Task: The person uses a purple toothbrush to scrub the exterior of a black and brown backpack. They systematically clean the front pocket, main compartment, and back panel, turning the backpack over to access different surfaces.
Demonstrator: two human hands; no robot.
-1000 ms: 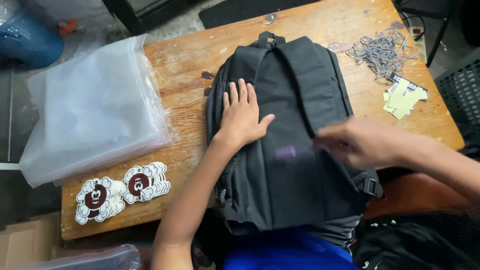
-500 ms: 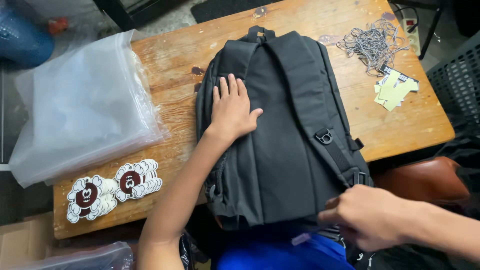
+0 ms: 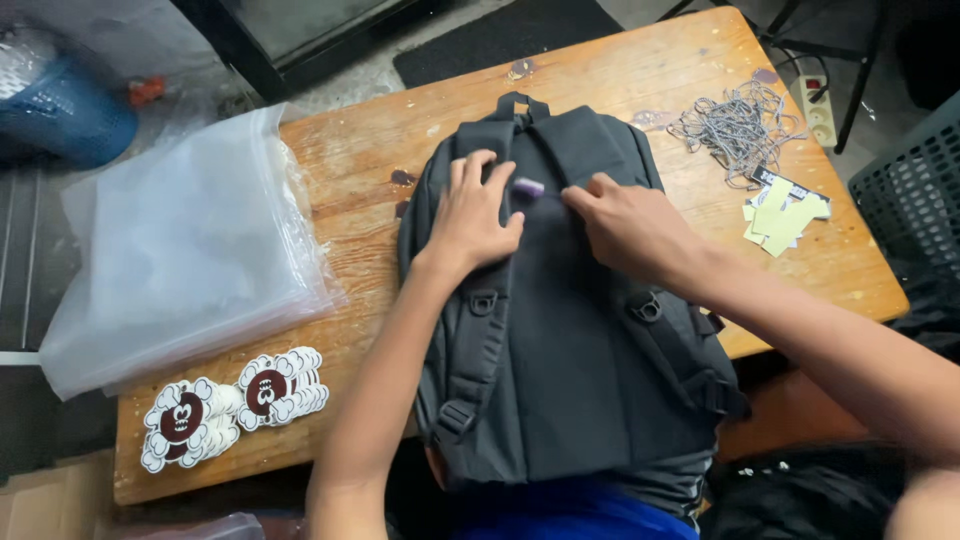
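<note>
A black backpack [image 3: 570, 370] lies strap side up on a worn wooden table [image 3: 360, 160], its handle toward the far edge. My left hand [image 3: 475, 215] lies flat with fingers spread on the upper left of the pack. My right hand [image 3: 630, 225] rests on the upper middle and pinches a small purple object [image 3: 528, 186], whose tip points at my left fingers.
A stack of clear plastic bags [image 3: 185, 245] overhangs the table's left side. Two piles of round flower-shaped stickers [image 3: 235, 405] sit at the front left. A tangle of grey cords [image 3: 735, 125] and pale card tags [image 3: 780, 215] lie at the right. A dark crate [image 3: 915, 190] stands beyond.
My right hand has come up from the pack's near right corner to its upper middle, next to my left hand. My left hand has stayed flat on the pack.
</note>
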